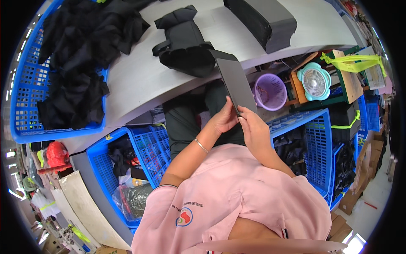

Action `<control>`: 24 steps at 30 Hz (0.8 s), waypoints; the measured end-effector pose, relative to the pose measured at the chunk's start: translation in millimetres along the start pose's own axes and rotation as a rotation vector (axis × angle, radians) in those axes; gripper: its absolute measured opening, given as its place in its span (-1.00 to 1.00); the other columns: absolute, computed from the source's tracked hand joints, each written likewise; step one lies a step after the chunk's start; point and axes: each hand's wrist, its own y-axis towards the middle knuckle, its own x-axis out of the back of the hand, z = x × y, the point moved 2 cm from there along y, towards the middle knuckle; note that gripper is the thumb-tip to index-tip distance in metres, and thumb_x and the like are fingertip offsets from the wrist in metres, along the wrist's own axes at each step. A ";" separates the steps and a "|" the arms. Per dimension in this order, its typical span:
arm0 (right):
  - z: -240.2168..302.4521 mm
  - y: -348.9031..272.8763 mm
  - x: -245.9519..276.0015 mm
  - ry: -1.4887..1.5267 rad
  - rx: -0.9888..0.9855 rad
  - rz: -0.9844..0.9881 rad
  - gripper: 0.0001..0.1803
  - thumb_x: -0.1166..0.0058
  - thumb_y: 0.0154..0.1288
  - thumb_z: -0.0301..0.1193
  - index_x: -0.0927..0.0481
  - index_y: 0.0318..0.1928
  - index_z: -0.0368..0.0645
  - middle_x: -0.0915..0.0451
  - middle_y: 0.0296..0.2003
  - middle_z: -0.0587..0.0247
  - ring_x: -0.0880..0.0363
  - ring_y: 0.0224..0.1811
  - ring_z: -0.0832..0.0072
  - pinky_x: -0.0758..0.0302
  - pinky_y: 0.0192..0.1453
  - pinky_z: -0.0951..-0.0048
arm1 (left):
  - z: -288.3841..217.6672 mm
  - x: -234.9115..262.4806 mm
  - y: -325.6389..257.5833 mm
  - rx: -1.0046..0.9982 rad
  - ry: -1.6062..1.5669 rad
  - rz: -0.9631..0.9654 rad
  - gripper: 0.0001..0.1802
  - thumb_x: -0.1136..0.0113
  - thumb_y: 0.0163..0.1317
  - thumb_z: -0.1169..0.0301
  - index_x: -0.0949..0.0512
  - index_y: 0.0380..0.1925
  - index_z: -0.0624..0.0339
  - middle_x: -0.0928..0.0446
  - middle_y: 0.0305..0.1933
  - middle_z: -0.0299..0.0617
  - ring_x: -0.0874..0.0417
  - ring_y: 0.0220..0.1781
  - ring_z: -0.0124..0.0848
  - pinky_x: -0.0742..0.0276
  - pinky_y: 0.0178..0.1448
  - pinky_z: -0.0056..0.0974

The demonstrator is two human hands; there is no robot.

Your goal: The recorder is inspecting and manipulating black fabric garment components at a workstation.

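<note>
Both my hands hold a dark grey flat rectangular sheet (237, 80) in front of my body, tilted upward over the table's near edge. My left hand (226, 117), with a bangle at the wrist, grips its lower left corner. The fingers of my right hand (254, 129) pinch the bottom edge close beside it. Beyond the sheet's top end, a black sewn fabric piece (184, 38) with flaps and a strap loop lies on the grey table (135, 72). A thick stack of similar dark sheets (270, 21) rests farther right on the tabletop.
A blue basket (21, 101) heaped with black fabric pieces (84, 51) stands at the left. Blue crates (146, 152) (317, 148) flank my lap. A purple bin (270, 92) and a turquoise fan (314, 81) sit at the right, below table height.
</note>
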 end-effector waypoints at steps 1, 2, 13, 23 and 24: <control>0.2 -5.6 4.8 0.158 -0.049 0.010 -0.87 -0.05 0.41 -0.50 -0.53 -0.10 -0.27 -0.65 -0.11 -0.03 -0.66 -0.23 0.16 -0.59 -0.20 0.31 | -2.4 -6.0 -0.5 -0.069 0.034 0.095 0.14 -0.11 0.05 -0.43 -0.17 0.46 0.14 -0.27 0.46 -0.12 -0.34 0.46 -0.19 -0.28 0.50 -0.02; 1.8 -10.8 10.0 0.151 -0.030 0.014 -0.87 -0.05 0.41 -0.50 -0.53 -0.10 -0.27 -0.65 -0.11 -0.03 -0.66 -0.23 0.16 -0.59 -0.20 0.31 | -4.8 -13.8 -0.7 -0.138 0.069 0.192 0.17 -0.17 -0.01 -0.44 -0.19 0.44 0.14 -0.31 0.43 -0.12 -0.33 0.46 -0.15 -0.29 0.51 -0.02; -6.1 -7.6 2.3 0.295 -0.400 0.043 -0.83 -0.07 0.44 -0.41 -0.53 -0.12 -0.27 -0.53 -0.45 0.19 -0.50 -0.49 0.50 -0.45 -0.34 0.45 | -43.2 -41.2 -34.1 -0.324 0.080 -0.253 -0.63 -0.36 0.22 0.35 -0.56 -0.06 0.37 -0.69 -0.17 0.00 -0.74 -0.11 -0.25 -0.69 0.05 -0.16; -34.9 13.1 -13.3 0.718 -0.399 0.172 -0.54 -0.11 0.43 -0.41 -0.47 0.27 -0.31 -0.67 -0.05 0.08 -0.62 -0.03 0.54 -0.50 0.12 0.49 | -70.9 -27.2 -60.0 -0.849 0.688 -0.699 -0.51 -0.07 0.45 0.23 -0.43 0.29 0.22 -0.13 0.48 0.00 -0.22 0.45 -0.24 -0.19 0.43 -0.24; -39.8 14.9 -13.7 0.717 -0.406 0.157 -0.54 -0.11 0.43 -0.41 -0.47 0.27 -0.31 -0.67 -0.05 0.08 -0.62 -0.03 0.54 -0.50 0.12 0.49 | -80.0 -20.8 -64.4 -0.884 0.909 -0.903 -0.55 -0.09 0.44 0.27 -0.47 0.29 0.07 -0.07 0.50 0.06 -0.18 0.46 -0.21 -0.23 0.38 -0.26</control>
